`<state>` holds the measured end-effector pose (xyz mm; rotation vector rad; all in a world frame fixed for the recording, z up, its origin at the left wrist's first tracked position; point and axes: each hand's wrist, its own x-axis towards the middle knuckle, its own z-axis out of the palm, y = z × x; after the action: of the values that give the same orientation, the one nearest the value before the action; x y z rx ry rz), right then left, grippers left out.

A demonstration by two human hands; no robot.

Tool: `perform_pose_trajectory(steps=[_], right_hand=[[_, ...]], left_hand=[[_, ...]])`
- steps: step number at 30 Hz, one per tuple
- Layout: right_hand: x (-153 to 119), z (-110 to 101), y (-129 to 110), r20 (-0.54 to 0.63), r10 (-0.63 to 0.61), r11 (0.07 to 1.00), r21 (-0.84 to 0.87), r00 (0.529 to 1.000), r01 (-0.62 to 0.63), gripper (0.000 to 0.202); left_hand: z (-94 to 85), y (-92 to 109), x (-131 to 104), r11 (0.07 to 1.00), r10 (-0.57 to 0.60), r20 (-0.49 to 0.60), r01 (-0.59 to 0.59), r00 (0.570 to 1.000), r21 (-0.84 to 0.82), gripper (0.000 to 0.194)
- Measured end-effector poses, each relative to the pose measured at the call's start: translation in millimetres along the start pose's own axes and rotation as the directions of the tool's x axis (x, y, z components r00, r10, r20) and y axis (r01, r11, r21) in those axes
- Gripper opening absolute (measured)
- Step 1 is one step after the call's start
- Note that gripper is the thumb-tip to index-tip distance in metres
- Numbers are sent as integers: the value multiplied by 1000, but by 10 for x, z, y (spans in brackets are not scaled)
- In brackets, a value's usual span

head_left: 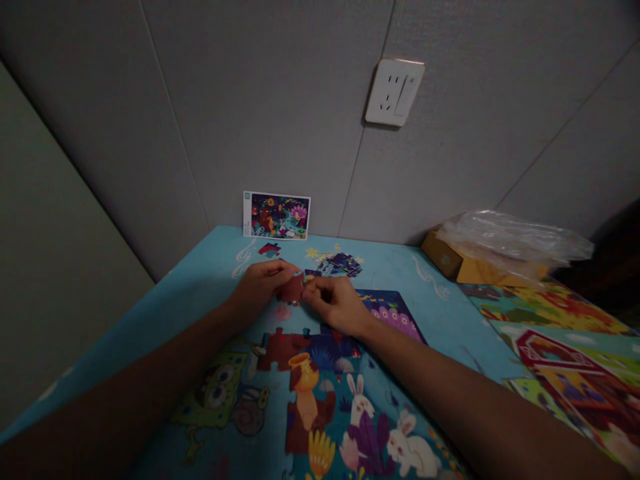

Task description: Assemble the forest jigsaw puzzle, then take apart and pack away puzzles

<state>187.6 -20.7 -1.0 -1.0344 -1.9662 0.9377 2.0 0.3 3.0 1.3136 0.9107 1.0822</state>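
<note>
My left hand is closed in a pinch on a reddish-brown jigsaw puzzle piece. Beside it my right hand pinches the right side of that piece, fingertips close together. Both hands are just above the blue cartoon tablecloth. Nearer to me lies a partly joined jigsaw puzzle with white rabbits and an orange animal; my right forearm hides part of it. A loose red and teal piece lies beyond my left hand, and a small pile of dark pieces sits behind my right hand.
A picture card of the scene leans against the grey wall. On the right are a yellow-brown box under clear plastic wrap and other colourful puzzles. A socket plate is on the wall.
</note>
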Motion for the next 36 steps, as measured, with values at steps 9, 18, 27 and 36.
perform_pose_trajectory(steps=[9,18,27,36], right_hand=[[37,-2,15,-277,95,990,130,956,-61,31],[49,-11,16,-288,92,993,98,953,-66,32],[-4,4,-6,27,-37,999,-35,999,38,28],[18,-6,17,-193,56,998,19,980,-53,33]], left_hand=[[32,88,-10,984,-105,-18,101,994,-147,19],[15,68,-9,988,-97,21,99,995,-121,18],[24,44,-18,988,-137,-23,135,990,-75,29],[-4,3,0,999,-35,37,35,999,-1,27]])
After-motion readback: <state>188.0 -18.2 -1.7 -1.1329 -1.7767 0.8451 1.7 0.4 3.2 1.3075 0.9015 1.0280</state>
